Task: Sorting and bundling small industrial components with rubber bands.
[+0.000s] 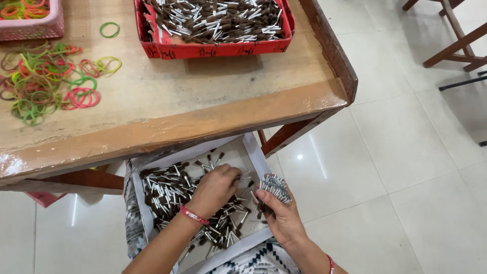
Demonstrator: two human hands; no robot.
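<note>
two hands over the white box: left hand reaching in, right hand gripping a bundle.

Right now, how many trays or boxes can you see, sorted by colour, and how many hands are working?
White box on the lap, holding small dark sticks with silver ends: 1
Red tray on the table, same sticks: 1
Pink basket with rubber bands: 1
Hands: 2, the left hand in the white box, the right hand holding a bundle of sticks
Total: 3 containers, 2 hands
</note>
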